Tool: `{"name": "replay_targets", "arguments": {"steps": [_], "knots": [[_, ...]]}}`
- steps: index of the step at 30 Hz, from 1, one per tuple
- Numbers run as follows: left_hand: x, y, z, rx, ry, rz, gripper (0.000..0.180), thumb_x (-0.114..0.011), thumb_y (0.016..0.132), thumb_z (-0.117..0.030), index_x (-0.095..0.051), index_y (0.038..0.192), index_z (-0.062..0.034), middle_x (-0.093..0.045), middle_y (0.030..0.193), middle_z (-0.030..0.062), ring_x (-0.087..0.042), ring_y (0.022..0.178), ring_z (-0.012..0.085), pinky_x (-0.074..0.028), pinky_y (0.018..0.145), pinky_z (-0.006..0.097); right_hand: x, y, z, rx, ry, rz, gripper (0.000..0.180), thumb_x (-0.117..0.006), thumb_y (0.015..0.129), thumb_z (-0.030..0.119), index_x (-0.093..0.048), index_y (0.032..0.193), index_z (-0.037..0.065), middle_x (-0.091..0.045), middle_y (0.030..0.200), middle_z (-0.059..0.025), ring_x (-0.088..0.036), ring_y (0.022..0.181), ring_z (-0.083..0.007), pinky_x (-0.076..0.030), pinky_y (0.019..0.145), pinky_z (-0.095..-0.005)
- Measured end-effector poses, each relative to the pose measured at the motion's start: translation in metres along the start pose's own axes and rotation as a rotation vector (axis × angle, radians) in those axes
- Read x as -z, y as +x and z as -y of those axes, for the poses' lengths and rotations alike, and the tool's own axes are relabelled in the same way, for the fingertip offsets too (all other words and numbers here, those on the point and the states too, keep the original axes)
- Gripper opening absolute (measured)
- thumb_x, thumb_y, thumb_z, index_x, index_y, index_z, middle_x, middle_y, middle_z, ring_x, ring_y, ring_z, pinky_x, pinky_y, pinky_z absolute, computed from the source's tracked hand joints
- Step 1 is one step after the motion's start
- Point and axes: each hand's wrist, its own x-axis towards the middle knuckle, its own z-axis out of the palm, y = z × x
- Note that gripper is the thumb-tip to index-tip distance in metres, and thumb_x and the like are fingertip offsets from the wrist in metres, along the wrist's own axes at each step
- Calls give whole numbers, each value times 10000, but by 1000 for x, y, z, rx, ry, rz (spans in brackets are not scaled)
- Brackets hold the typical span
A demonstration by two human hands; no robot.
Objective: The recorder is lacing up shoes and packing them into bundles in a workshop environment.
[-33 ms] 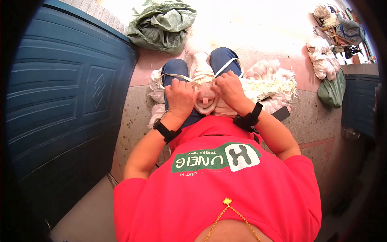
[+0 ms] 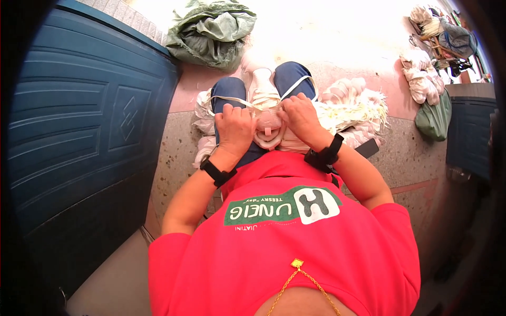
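A pale pink sneaker (image 2: 269,120) rests between my knees, its heel opening toward me and its toe pointing away. My left hand (image 2: 235,128) is closed at the left side of its lacing, fingers curled in a pinch. From there a flat cream shoelace (image 2: 231,99) runs loosely over my left knee. On the other side, my right hand (image 2: 301,117) pinches at the lacing edge, with the other lace end (image 2: 297,85) looping over my right knee. Both fingertips are partly hidden, so exactly where they grip the lace is unclear.
Pale pink shoes (image 2: 204,116) lie left of my legs. A larger shoe pile (image 2: 345,92) with loose cream laces (image 2: 363,111) lies at right, near a dark flat object (image 2: 368,148). Beyond are a green sack (image 2: 211,37), a blue panelled door (image 2: 79,100) and a green bag (image 2: 435,116).
My left fingers have shifted very slightly at the sneaker's side. Everything else looks the same.
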Motion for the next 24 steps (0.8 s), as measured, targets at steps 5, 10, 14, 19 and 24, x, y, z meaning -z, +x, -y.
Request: {"name": "replay_targets", "arguments": {"steps": [5,10,14,19,24], "knots": [[-17,-5,5,128,-195,31,140,-600,697,-182,-600,777,-67,-573,754,62,-483,802,253,-379,677,368,-11,1,-2,-95,174,-72,92,-524,710,75,-532,795,39,-541,699,-133,-497,714,-301,-409,633,-388],[-12,-1,10,171,-338,51,150,-585,701,-170,-595,820,-81,-571,849,54,-466,872,251,-393,709,383,-11,1,-3,71,132,-76,107,-485,687,25,-509,791,23,-545,694,-126,-504,721,-295,-421,636,-373],[-4,23,21,-12,-253,-174,195,-603,696,-180,-587,855,-69,-529,976,49,-445,915,260,-398,716,384,-6,9,3,160,-91,3,72,-499,661,51,-529,724,36,-563,669,-87,-513,710,-255,-411,611,-339],[-4,40,29,-211,-250,189,135,-607,694,-167,-571,793,-83,-564,825,60,-475,852,266,-394,694,383,4,12,1,312,-215,-136,35,-520,676,68,-525,703,45,-528,689,-81,-500,719,-238,-402,600,-327],[-3,37,25,-243,-82,277,82,-570,712,-159,-558,722,-79,-567,708,86,-503,759,267,-373,618,382,80,47,30,290,225,-547,73,-560,727,77,-508,699,33,-501,692,-90,-490,681,-261,-403,594,-326]]}}
